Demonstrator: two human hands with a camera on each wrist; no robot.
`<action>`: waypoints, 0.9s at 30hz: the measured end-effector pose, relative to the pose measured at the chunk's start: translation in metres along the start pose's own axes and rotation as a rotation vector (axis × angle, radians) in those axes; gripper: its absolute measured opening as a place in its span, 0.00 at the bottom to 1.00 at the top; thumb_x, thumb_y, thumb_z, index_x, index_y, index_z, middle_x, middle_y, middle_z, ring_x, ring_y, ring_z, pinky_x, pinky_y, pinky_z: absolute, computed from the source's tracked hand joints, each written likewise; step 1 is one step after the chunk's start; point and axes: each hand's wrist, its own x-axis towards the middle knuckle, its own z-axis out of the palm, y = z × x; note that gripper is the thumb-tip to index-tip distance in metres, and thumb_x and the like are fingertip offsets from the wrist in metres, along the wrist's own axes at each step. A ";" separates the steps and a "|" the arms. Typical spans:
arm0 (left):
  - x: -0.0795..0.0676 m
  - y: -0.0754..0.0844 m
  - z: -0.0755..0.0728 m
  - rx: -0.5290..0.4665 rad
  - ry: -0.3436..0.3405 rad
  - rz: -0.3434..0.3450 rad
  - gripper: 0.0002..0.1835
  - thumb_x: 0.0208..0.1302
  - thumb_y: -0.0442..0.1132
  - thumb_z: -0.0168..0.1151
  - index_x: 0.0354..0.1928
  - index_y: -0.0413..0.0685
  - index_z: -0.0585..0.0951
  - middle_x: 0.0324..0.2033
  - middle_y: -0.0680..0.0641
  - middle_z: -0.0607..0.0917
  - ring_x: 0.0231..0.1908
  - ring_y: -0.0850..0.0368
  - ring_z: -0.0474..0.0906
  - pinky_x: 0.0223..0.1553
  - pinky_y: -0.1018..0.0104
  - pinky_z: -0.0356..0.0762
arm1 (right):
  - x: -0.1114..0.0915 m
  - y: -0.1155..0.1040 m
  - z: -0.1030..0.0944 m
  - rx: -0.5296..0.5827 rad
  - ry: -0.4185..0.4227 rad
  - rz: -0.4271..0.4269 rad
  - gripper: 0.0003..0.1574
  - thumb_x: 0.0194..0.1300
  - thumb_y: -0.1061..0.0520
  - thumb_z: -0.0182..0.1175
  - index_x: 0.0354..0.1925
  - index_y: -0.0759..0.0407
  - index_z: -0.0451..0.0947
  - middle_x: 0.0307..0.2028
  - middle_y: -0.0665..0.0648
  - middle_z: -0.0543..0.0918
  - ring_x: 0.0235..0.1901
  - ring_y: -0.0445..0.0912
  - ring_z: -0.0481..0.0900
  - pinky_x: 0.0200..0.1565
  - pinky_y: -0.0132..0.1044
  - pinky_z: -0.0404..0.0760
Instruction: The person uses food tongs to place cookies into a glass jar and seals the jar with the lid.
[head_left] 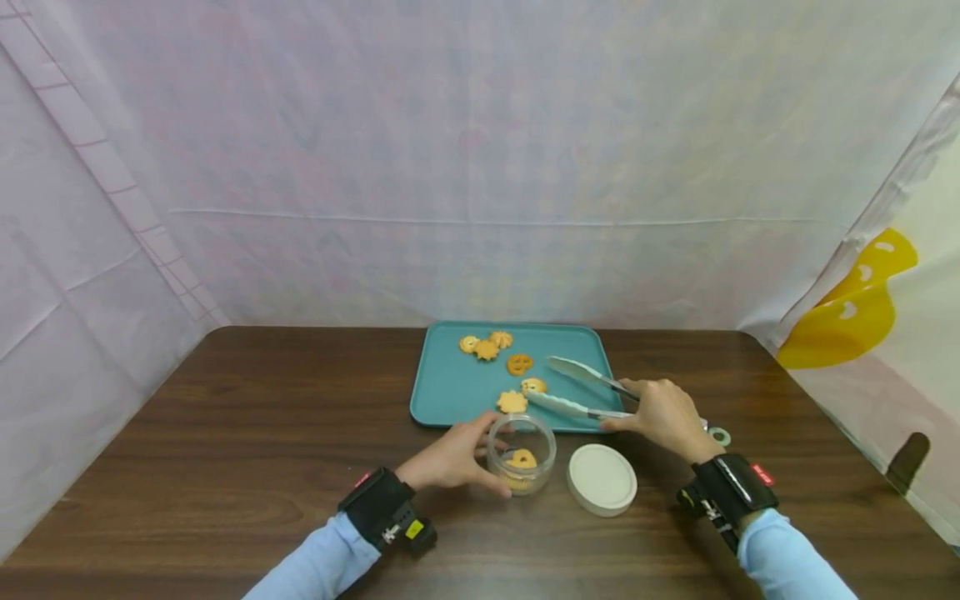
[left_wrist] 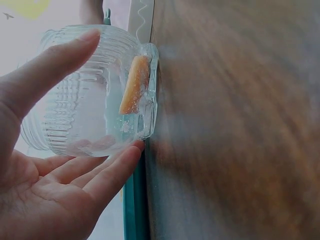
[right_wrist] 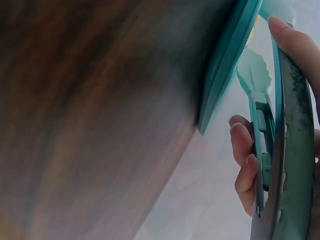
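My left hand [head_left: 456, 454] holds a clear ribbed glass jar [head_left: 542, 475] upright on the table, thumb on one side and fingers on the other. Inside the jar, a cookie [left_wrist: 134, 86] lies at the bottom. With my right hand [head_left: 663, 417] I grip a pair of tongs [head_left: 611, 385], thumb on one arm and fingers on the other. The tong arms are spread over the teal tray [head_left: 442, 379]. One tip of the tongs is beside a round cookie [head_left: 534, 385] and a flower-shaped cookie [head_left: 512, 402] near the tray's front.
A round white lid [head_left: 602, 477] lies on the dark wooden table [head_left: 285, 433], right of the jar. Farther back on the tray are a pretzel-shaped cookie [head_left: 519, 364] and a cluster with a star-shaped cookie [head_left: 486, 350]. A pale cloth [head_left: 480, 167] hangs behind the table.
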 end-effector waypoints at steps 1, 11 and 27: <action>0.000 0.000 0.000 0.002 -0.001 0.000 0.40 0.41 0.34 0.71 0.57 0.36 0.61 0.57 0.33 0.69 0.53 0.42 0.71 0.57 0.50 0.73 | 0.001 0.000 0.000 0.001 -0.005 0.004 0.48 0.32 0.35 0.69 0.45 0.69 0.77 0.21 0.63 0.83 0.15 0.43 0.67 0.13 0.38 0.71; -0.001 0.002 -0.001 -0.013 -0.006 -0.014 0.40 0.41 0.34 0.71 0.57 0.36 0.61 0.58 0.33 0.69 0.53 0.42 0.71 0.57 0.50 0.73 | 0.010 -0.005 0.003 0.038 -0.060 0.045 0.52 0.33 0.35 0.69 0.46 0.74 0.75 0.26 0.71 0.83 0.13 0.43 0.65 0.12 0.36 0.70; 0.000 0.003 -0.001 -0.019 0.000 -0.002 0.40 0.40 0.34 0.71 0.57 0.35 0.61 0.57 0.32 0.69 0.53 0.42 0.71 0.57 0.50 0.73 | 0.013 -0.008 0.006 0.011 -0.033 -0.016 0.44 0.36 0.38 0.69 0.42 0.72 0.78 0.34 0.74 0.83 0.23 0.54 0.79 0.19 0.49 0.81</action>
